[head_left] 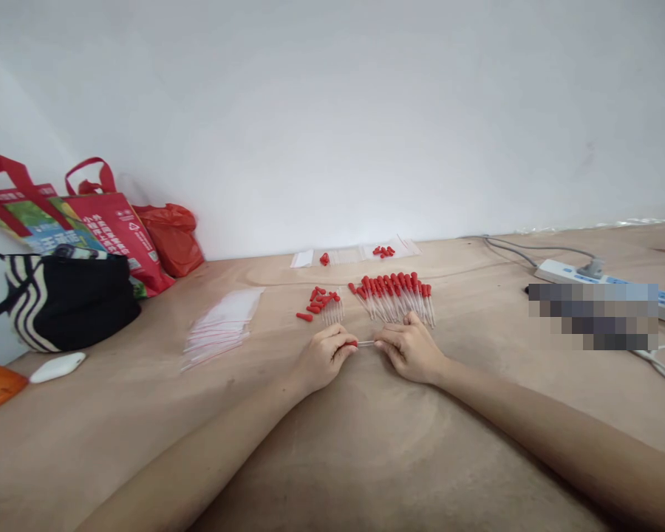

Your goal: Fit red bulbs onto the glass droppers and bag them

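Observation:
My left hand [324, 358] pinches a red rubber bulb [352, 343], mostly covered by the fingers. From the bulb a clear dropper tube [366, 343] runs right into my right hand [410, 349], whose closed fingers grip its other end. Just beyond my right hand lies a row of droppers [393, 288] with red bulbs on their tubes. Past my left hand are several loose red bulbs [317, 299] and a small group of bare clear tubes [332, 314].
Flat zip bags [222, 325] are fanned out at left. Near the wall lie bags with red bulbs [384, 252] and tubes. Carrier bags [116, 229], a black pouch [89, 299] and a white case [58, 367] stand far left. A power strip [573, 275] with cables is at right.

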### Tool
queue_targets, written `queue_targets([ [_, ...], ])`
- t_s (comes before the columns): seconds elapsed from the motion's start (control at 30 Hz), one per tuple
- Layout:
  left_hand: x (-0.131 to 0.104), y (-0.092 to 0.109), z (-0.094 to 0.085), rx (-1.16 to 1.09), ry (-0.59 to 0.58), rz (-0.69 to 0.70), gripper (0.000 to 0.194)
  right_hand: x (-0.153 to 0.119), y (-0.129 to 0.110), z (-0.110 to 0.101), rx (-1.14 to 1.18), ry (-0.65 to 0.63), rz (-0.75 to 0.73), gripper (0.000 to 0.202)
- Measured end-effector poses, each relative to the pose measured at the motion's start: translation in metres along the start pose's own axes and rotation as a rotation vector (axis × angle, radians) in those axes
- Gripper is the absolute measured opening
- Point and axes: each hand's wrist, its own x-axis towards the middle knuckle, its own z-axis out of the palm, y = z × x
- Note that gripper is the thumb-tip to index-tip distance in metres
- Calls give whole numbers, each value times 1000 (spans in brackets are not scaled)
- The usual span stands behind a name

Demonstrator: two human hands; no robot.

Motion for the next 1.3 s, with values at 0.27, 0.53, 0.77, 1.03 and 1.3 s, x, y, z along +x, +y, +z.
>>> queue_targets([
  [0.27, -1, 7, -2, -15, -43, 55, 19, 3, -5, 0, 143, -70, 35, 23],
  [0.53, 2, 2, 0, -38, -47, 58, 20, 7, -11, -2, 110, -111, 54, 29],
  [0.77, 5, -8, -10, 52, 37, 90, 20, 16, -9, -15, 48, -142, 5, 23],
  [1.03, -1, -45, -31, 290, 352, -311, 8, 65, 2, 5, 168, 59, 465, 19],
  [1.3, -4, -62, -35, 331, 257, -361, 11, 107, -5, 29, -190, -57, 638, 22],
])
